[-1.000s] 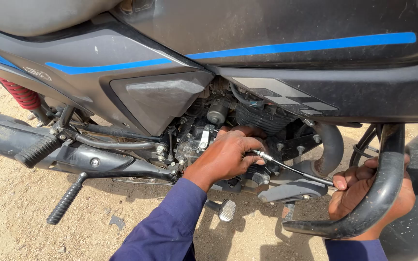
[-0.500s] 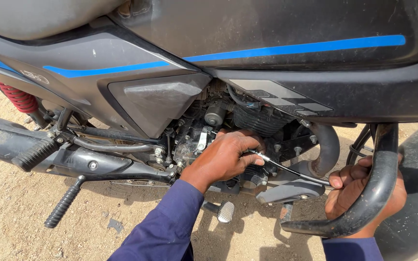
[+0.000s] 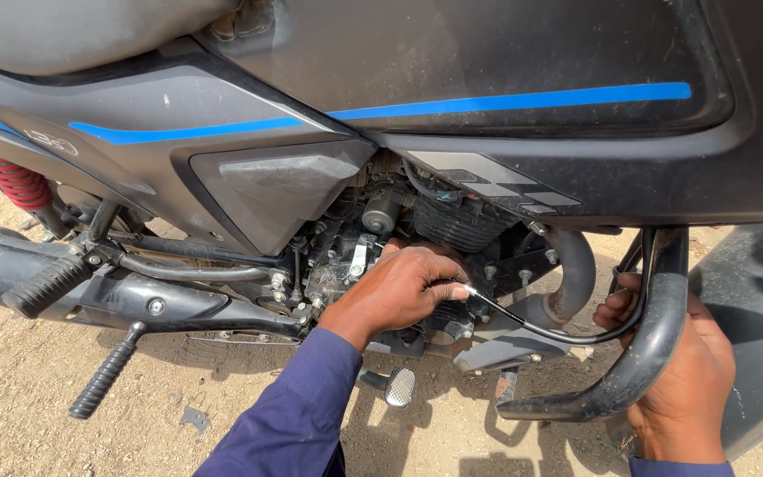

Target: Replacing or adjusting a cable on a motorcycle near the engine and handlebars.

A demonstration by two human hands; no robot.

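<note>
A dark grey motorcycle (image 3: 505, 132) with a blue stripe fills the upper view, its engine (image 3: 373, 247) exposed below the side panel. My left hand (image 3: 404, 287) presses against the engine, pinching the end of a thin black cable (image 3: 540, 329) between its fingertips. The cable curves right and up toward my right hand (image 3: 677, 371), which holds its other part behind the black tubular crash guard (image 3: 642, 353). Both arms wear dark blue sleeves.
A black exhaust pipe (image 3: 11, 265), a ribbed footpeg (image 3: 46, 284) and a kick lever (image 3: 103, 375) lie at left. A red rear spring (image 3: 12, 181) shows far left. The brake pedal (image 3: 399, 387) hangs below the engine. Sandy ground (image 3: 46, 424) lies beneath.
The cable now bows in a deeper curve between my hands. My left hand has shifted slightly on the engine; my right hand stays behind the crash guard.
</note>
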